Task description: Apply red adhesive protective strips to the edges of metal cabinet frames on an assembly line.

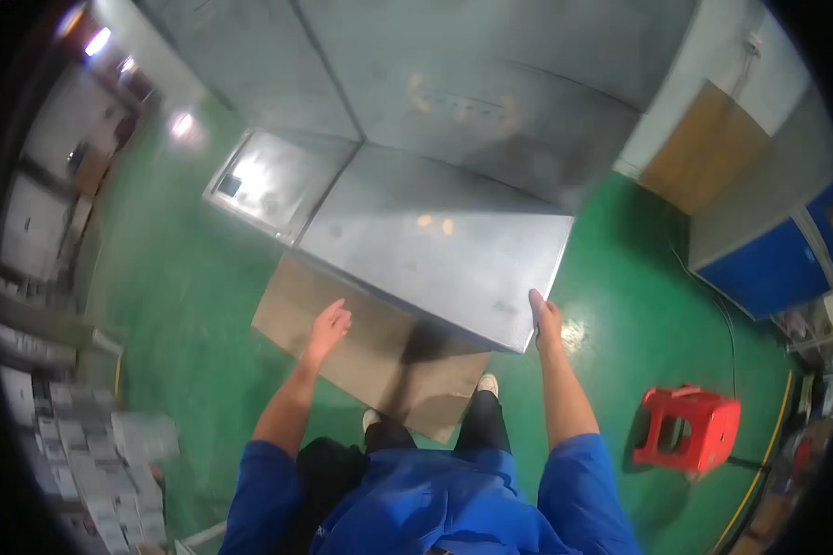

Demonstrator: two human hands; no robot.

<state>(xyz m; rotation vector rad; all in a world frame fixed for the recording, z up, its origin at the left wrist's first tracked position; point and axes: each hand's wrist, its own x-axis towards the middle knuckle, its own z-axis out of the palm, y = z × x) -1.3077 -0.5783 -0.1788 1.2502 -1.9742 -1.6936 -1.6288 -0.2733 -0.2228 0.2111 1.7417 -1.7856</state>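
Note:
A long sheet-metal box with a smooth silvery top stretches across the middle, against a tall grey metal panel. My right hand grips its near right edge, thumb on top and fingers partly hidden over the side. Over a flat sheet of brown cardboard hovers my left hand, its fingers loosely bent and slightly apart. It holds nothing and is off the box's near edge. A smaller metal section, bearing a small dark square, adjoins the box on the left.
A red plastic stool stands on the green floor to the right. Farther right are a grey-and-blue cabinet and a cable. Brown board leans on the wall. Stacked white boxes line the left side.

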